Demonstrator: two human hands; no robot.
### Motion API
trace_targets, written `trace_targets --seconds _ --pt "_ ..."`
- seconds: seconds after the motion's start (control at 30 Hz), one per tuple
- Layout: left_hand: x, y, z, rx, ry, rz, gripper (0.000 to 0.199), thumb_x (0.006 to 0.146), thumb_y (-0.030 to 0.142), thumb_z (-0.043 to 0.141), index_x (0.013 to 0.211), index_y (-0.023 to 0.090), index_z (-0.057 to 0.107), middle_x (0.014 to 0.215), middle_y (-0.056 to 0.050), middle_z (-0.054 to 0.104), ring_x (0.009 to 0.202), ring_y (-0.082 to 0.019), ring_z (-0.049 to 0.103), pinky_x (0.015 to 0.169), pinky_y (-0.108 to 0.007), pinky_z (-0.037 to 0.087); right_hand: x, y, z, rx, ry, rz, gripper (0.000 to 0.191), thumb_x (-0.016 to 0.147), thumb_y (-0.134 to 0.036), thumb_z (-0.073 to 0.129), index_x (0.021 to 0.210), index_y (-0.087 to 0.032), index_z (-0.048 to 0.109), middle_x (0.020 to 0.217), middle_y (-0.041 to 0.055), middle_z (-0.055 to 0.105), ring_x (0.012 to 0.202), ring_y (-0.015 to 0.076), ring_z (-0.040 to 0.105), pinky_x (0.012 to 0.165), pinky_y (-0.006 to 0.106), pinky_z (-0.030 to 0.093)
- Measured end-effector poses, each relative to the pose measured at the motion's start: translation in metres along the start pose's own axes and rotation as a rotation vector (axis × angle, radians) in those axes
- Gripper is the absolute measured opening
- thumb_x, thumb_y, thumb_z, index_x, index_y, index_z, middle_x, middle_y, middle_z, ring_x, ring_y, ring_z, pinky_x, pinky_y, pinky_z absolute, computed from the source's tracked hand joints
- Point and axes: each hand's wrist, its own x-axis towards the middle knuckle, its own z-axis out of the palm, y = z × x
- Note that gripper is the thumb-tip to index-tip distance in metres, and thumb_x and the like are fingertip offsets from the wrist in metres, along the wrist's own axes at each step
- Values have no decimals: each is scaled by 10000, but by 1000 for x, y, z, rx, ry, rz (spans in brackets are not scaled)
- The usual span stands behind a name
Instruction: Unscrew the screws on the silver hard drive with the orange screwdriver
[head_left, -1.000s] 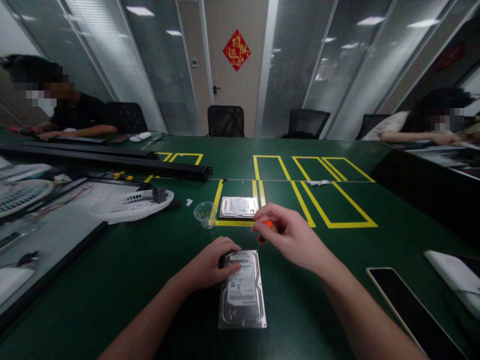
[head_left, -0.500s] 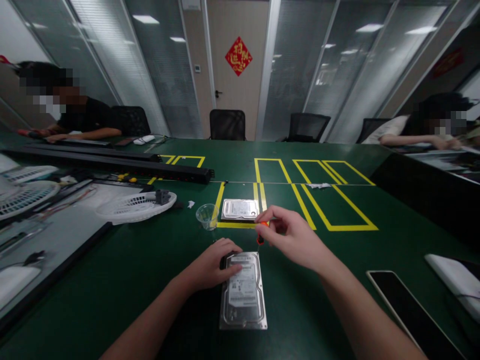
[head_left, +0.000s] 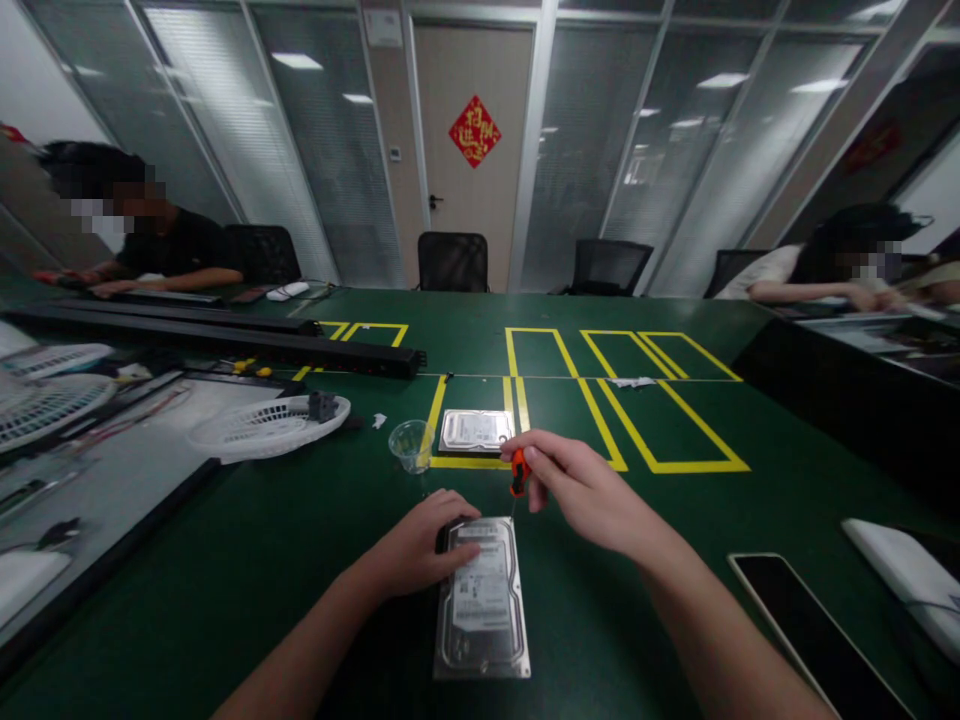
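A silver hard drive [head_left: 484, 610] lies label up on the green table in front of me. My left hand [head_left: 427, 540] grips its far left corner, with the thumb across the label. My right hand [head_left: 574, 485] pinches the handle of a small orange and black screwdriver [head_left: 519, 473] from above. The thin shaft points down at the drive's far right corner; whether the tip sits in a screw is too small to tell. Beyond my hands lies a second hard drive [head_left: 476, 430], beside a clear plastic cup [head_left: 412, 446].
Yellow tape marks rectangles [head_left: 697, 466] on the table. A phone [head_left: 817, 630] and a white device [head_left: 904, 580] lie at the right. White fan-like covers [head_left: 270, 425] and long black bars [head_left: 300, 345] occupy the left. Two people sit at the far sides.
The view has tilted up slightly, so the table things sit lower in the picture. My right fingers have shifted on the screwdriver handle, showing more of it. My left hand stays on the drive.
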Motion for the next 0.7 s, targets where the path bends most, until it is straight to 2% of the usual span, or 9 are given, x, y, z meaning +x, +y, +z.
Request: trace_targets --seconds 0.13,0.27,0.33,0.43,0.57,0.7 --pt "-1 0 0 -17 10 11 288 929 320 677 1201 226 657 1145 -72 661 1056 -237 595 936 -380 489 2 2 3 6 44 2 191 978 -372 612 981 -182 636 806 23 678 601 124 583 560 258 440" --pt "0 4 -2 -24 -3 -3 294 927 328 678 1203 230 653 1159 -71 657 1077 -243 596 943 -385 493 3 2 8 70 94 -49 181 897 -289 699 843 -188 560 1013 55 719 577 83 500 541 248 399" --pt "0 6 -4 -18 -9 -9 287 927 316 677 1200 233 652 1157 -65 655 1076 -239 597 946 -383 492 2 1 10 78 91 -74 133 901 -253 682 882 -194 565 1000 42 719 586 86 488 542 244 384" --pt "1 7 -4 -12 -13 -11 278 928 299 677 1197 233 652 1150 -60 653 1073 -233 596 945 -377 490 1 -1 9 41 70 -89 89 940 -267 651 985 -199 614 862 12 699 601 107 492 549 248 370" --pt "0 5 -3 -11 -11 -1 275 933 285 673 1202 234 651 1161 -62 651 1077 -231 593 946 -377 488 1 0 4 -8 20 -27 228 1000 -396 584 981 -187 674 785 11 642 606 126 553 554 259 410" --pt "-1 4 -3 -13 -5 2 274 938 297 674 1204 236 653 1162 -63 653 1080 -233 594 949 -379 489 1 2 2 17 1 -14 330 1075 -396 411 1172 -201 659 797 13 639 646 138 621 626 277 485"
